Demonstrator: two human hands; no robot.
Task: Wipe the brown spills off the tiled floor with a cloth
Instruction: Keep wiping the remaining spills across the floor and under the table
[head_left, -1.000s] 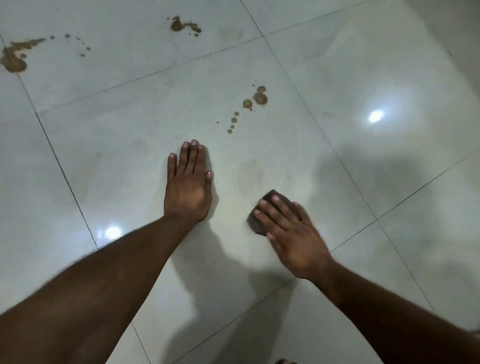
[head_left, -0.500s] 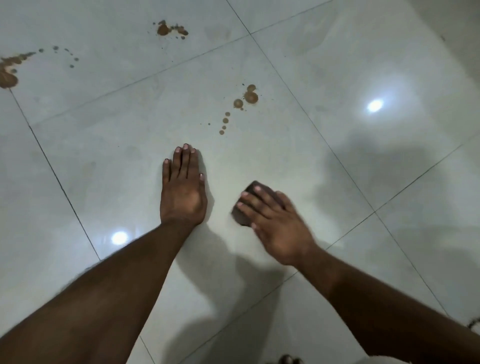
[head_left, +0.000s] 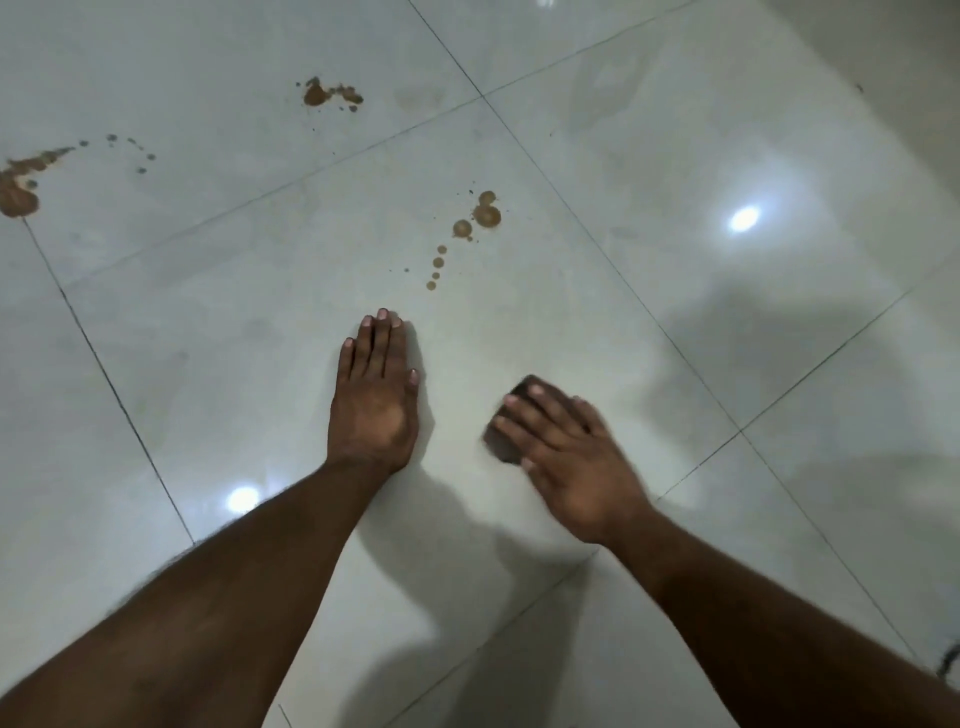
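Observation:
A small dark brown cloth lies on the glossy white tiled floor, mostly hidden under my right hand, whose straight fingers press down on it. My left hand rests flat on the same tile, palm down, fingers together, left of the cloth. A trail of brown drops lies just beyond my left fingertips. Farther off, a brown splash sits at the top centre. A bigger brown puddle with small drops trailing to its right marks the left edge.
Dark grout lines cross the floor diagonally. Two bright lamp reflections glare on the tiles. Shadows of my arms fall to the right and below. A dark object barely shows at the right edge.
My right hand slid the cloth slightly left and back over the tile near my left hand. The view shifted, bringing the spills lower in frame. My left hand stayed planted.

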